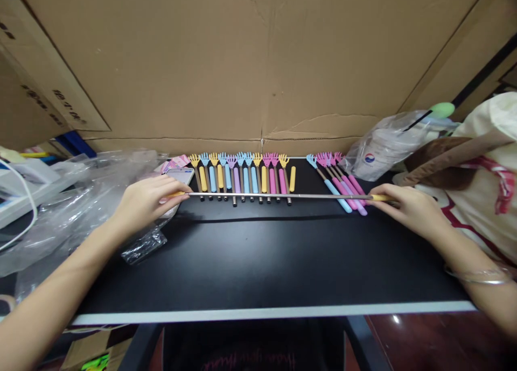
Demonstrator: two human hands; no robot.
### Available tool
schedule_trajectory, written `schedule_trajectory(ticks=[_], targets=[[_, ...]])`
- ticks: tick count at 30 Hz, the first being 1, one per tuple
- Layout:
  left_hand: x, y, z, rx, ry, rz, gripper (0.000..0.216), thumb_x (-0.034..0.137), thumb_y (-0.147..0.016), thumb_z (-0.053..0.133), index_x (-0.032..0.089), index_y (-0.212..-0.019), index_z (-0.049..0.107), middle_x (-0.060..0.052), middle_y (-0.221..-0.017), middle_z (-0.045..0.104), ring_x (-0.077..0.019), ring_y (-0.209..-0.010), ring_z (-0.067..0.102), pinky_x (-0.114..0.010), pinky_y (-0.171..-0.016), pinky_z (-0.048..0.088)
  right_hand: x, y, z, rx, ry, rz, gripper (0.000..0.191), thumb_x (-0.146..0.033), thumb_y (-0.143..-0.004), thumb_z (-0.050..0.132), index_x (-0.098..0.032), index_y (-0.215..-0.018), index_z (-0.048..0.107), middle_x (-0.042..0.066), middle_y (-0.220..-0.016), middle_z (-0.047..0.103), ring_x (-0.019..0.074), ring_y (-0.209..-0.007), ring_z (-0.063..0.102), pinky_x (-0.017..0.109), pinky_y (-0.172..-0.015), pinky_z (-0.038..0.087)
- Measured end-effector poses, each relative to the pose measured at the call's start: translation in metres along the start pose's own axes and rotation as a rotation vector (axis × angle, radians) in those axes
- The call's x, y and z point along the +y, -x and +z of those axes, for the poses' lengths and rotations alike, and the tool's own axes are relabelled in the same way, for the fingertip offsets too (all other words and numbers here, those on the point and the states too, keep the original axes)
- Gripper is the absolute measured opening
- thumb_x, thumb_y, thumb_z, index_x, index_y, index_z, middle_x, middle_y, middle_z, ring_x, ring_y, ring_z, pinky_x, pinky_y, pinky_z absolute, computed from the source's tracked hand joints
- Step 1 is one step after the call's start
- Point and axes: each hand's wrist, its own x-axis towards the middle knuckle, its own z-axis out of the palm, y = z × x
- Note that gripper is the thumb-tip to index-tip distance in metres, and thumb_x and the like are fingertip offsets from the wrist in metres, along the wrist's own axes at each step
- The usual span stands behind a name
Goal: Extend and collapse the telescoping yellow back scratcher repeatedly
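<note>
A telescopic back scratcher (283, 196) is stretched out long and thin above the black table (258, 263). My left hand (147, 200) pinches its yellow claw end, and my right hand (407, 207) grips its yellow handle end. Behind the rod lies a row of several short back scratchers (242, 177) in yellow, blue, pink and purple, claws pointing to the cardboard. A smaller group of pink and blue scratchers (341, 185) lies slanted near my right hand.
Cardboard sheets (258, 64) wall off the back. Crumpled clear plastic bags (76, 198) cover the left side, with a phone (180, 176) beside them. A plastic bag with a cup (383, 147) and a cream cloth bag (480, 172) sit at the right.
</note>
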Motion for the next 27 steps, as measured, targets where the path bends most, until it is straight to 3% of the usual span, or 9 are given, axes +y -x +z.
schedule_trajectory(ticks=[18, 27], targets=[[0.0066, 0.0001, -0.0042, 0.036, -0.044, 0.011, 0.032, 0.042, -0.096, 0.039, 0.022, -0.093, 0.065, -0.002, -0.086, 0.068, -0.0156, -0.08, 0.059, -0.023, -0.07, 0.039, 0.0043, 0.0016, 0.0002, -0.006, 0.015, 0.019, 0.037, -0.055, -0.084, 0.048, -0.022, -0.086, 0.062, 0.003, -0.074, 0.067, 0.0173, -0.062, 0.062, 0.026, -0.054, 0.039], [0.0067, 0.0001, -0.0044, 0.062, -0.042, 0.069, 0.026, 0.037, -0.095, 0.044, 0.02, -0.095, 0.063, -0.002, -0.086, 0.066, -0.016, -0.081, 0.056, -0.024, -0.074, 0.038, 0.0044, -0.0008, -0.0009, 0.05, -0.095, 0.026, 0.03, -0.048, -0.083, 0.051, -0.02, -0.087, 0.061, 0.006, -0.082, 0.067, 0.0178, -0.072, 0.062, 0.027, -0.065, 0.044]])
